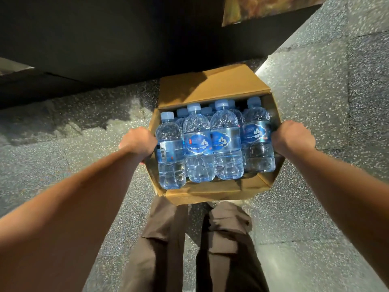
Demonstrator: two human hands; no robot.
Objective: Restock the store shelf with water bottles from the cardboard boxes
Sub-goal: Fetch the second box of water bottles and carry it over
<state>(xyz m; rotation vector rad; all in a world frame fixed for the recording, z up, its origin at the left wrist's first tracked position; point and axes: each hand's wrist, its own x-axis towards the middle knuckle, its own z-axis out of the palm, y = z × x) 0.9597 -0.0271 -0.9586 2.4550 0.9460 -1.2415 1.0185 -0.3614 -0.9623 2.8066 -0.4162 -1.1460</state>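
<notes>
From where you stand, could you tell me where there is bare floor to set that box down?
Bare speckled floor lies right of the cardboard box, and more lies left of it, below the dark shelf base. Directly beneath, your legs crowd it. The left hand and right hand grip the box sides.

Box top [212, 87] open, bottle caps [193, 106] reachable from above; both sides blocked by hands [137, 142] [293, 137]; speckled floor [315, 91] around bare.
</notes>
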